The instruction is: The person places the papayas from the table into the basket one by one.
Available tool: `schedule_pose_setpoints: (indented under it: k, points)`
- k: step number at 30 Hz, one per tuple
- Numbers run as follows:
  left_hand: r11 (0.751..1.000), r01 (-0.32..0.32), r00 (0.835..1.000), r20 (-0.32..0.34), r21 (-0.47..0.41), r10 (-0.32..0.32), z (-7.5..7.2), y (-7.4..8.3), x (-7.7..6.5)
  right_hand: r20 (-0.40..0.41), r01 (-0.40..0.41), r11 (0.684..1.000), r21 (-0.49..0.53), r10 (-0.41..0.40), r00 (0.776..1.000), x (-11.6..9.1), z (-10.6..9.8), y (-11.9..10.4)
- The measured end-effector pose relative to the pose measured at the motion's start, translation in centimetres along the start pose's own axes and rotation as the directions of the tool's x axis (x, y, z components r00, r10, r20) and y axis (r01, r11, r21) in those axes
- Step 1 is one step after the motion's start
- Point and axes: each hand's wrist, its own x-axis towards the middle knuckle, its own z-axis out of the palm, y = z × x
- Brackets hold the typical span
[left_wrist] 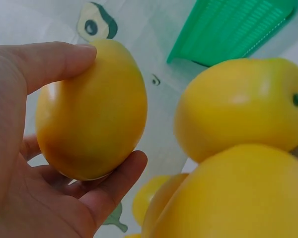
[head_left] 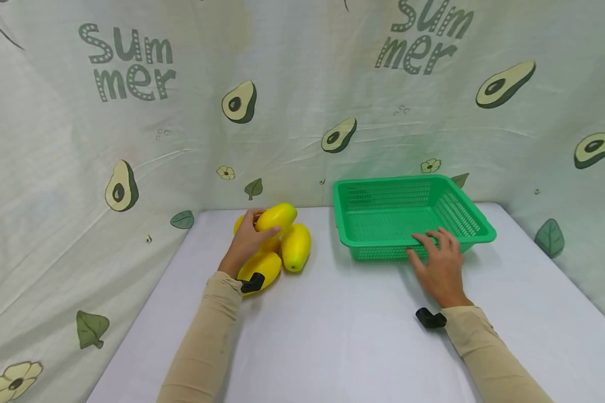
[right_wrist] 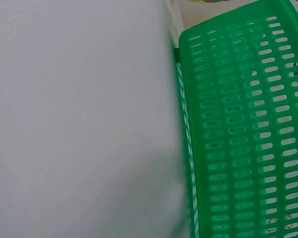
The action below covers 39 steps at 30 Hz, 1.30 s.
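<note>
My left hand grips a yellow mango above a small heap of mangoes on the left of the table. In the left wrist view the thumb lies over the top of the held mango and the fingers are beneath it. Another mango lies just right of the heap, and one sits below the wrist. At the front rim of a green plastic basket, my right hand has its fingers spread over the edge, with the thumb on the near side. Only a sliver of that hand appears in the right wrist view.
The basket stands at the back right of the white-covered table. Behind it hangs a pale curtain printed with avocados and leaves. Both wrists carry a small black camera mount.
</note>
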Motion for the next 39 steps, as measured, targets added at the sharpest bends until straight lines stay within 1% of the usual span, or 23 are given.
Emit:
schedule_pose_setpoints:
  k: [6,13,22,27,31,34,39]
  points:
    - [1.0,-0.01,1.0,0.019,-0.008,0.011,1.1,0.3,0.5,-0.007,0.006,1.0,0.003,-0.006,1.0,0.0,0.3,-0.4]
    - [0.999,-0.025,0.998,0.055,-0.032,0.027,2.5,1.1,0.9,-0.004,0.005,1.0,0.003,-0.005,1.0,-0.4,0.4,-0.5]
    - [1.0,-0.008,0.995,0.101,-0.012,0.009,4.0,1.9,2.0,-0.002,0.007,1.0,0.011,-0.007,1.0,-0.5,0.6,-0.2]
    - [0.999,-0.049,0.994,0.097,0.02,0.047,4.7,2.8,2.5,-0.005,0.022,1.0,0.015,-0.021,1.0,-0.1,0.5,-0.3]
    - [0.996,-0.09,0.989,0.12,0.009,0.088,5.4,3.3,2.7,-0.001,0.012,1.0,0.005,-0.012,1.0,-0.1,0.2,-0.2]
    - [0.995,-0.104,0.986,0.131,0.002,0.103,5.8,3.5,3.0,-0.005,0.004,1.0,-0.001,-0.004,1.0,-0.1,0.0,-0.2]
    - [0.994,-0.114,0.986,0.125,0.001,0.113,6.4,3.8,3.5,-0.003,0.013,1.0,-0.002,-0.013,1.0,0.0,-0.2,-0.1]
